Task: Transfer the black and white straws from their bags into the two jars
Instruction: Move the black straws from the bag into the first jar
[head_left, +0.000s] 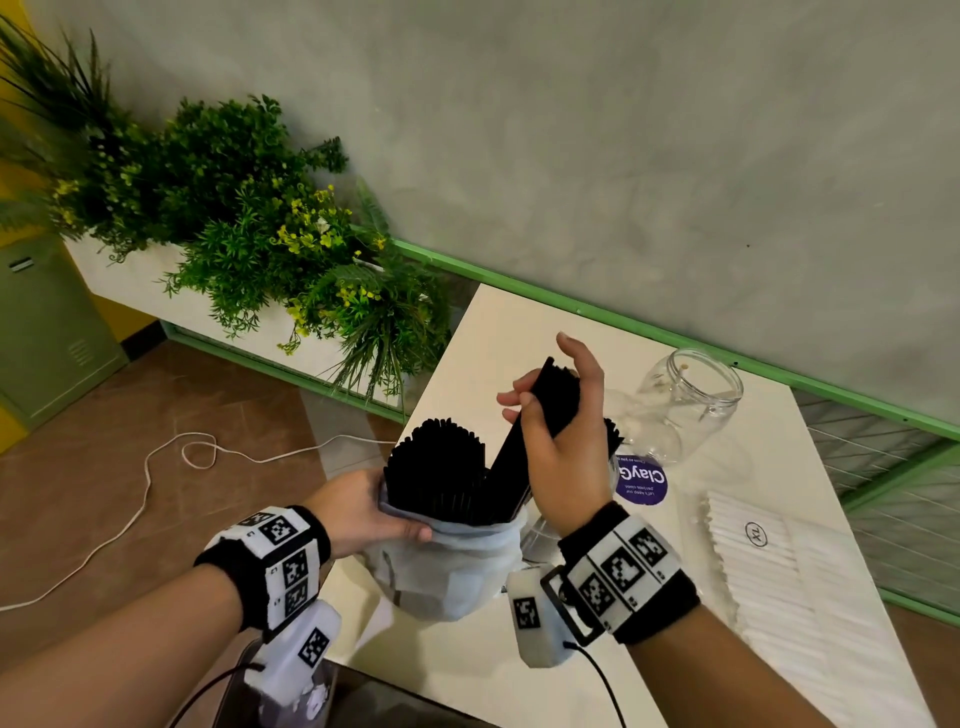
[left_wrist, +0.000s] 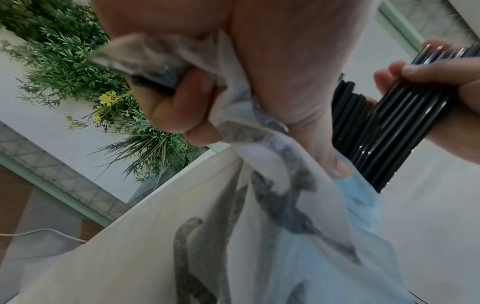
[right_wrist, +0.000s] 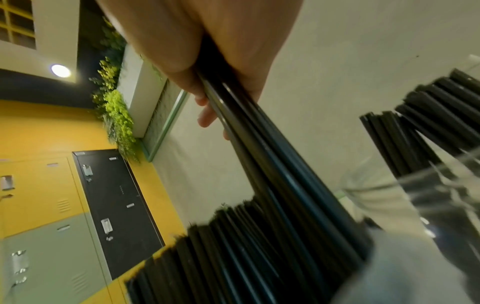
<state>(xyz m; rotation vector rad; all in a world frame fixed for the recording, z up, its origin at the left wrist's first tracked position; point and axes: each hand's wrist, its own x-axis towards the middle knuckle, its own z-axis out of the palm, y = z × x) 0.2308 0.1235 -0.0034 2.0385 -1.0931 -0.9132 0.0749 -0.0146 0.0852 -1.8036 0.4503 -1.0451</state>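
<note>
A pale plastic bag (head_left: 447, 566) stands on the white table (head_left: 467, 670), packed with upright black straws (head_left: 436, 467). My left hand (head_left: 363, 512) grips the bag's rolled rim (left_wrist: 233, 131). My right hand (head_left: 558, 441) grips a tilted bunch of black straws (head_left: 545, 410), its lower ends still inside the bag; the bunch (right_wrist: 272, 148) runs through the palm in the right wrist view. Behind that hand stands a glass jar (head_left: 618, 436) with some black straws in it. A second clear jar (head_left: 691, 389) is empty at the far side. A flat pack of white straws (head_left: 769, 566) lies at right.
A purple round sticker (head_left: 641, 480) lies on the table between the jars and the pack. A planter with green foliage (head_left: 249, 218) stands left along the grey wall. A white cable (head_left: 156, 473) loops on the brown floor. A green rail (head_left: 675, 343) runs behind the table.
</note>
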